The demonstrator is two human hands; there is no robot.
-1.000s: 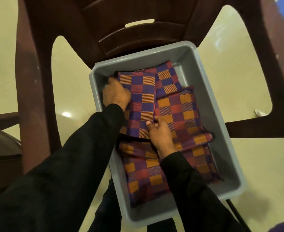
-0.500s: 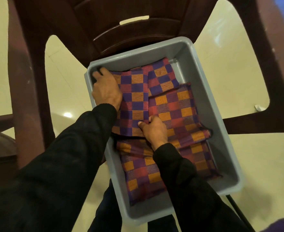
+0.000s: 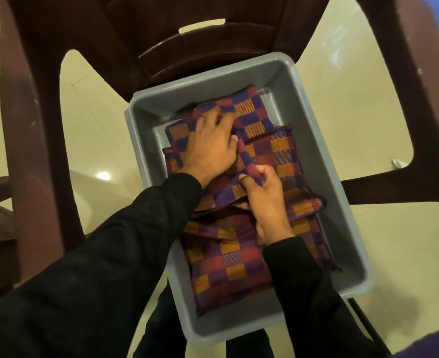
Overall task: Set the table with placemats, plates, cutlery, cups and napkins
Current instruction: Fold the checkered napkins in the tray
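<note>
— Inside the grey rectangular plastic tub [image 3: 337, 177], which rests on the seat of a dark brown moulded plastic chair [image 3: 213, 42], several folded woven cloths checked in purple, red and orange [image 3: 228, 267] are stacked. Why are they kept there?

— Most likely for carrying: the placemats or napkins of the task seem to be gathered in one container so that they can be lifted out one by one. Which of the two they are cannot be told.

— How is the left hand [image 3: 208, 148] held?

— It is laid palm-down on the upper cloths at the far end of the tub, with the fingers curled into the fabric near a fold. The pile is judged to be steadied or gathered by it. Whether a cloth is truly gripped cannot be told.

— And the right hand [image 3: 264, 200]?

— A raised ridge of the topmost checked cloth [image 3: 246, 161] is pinched between its thumb and fingers, so that one layer is drawn up off the cloths beneath.

— Why pinch only an edge?

— A single piece can thus be parted from its neighbours, it is supposed. No table is in view, so nothing can be seen laid out yet.
</note>
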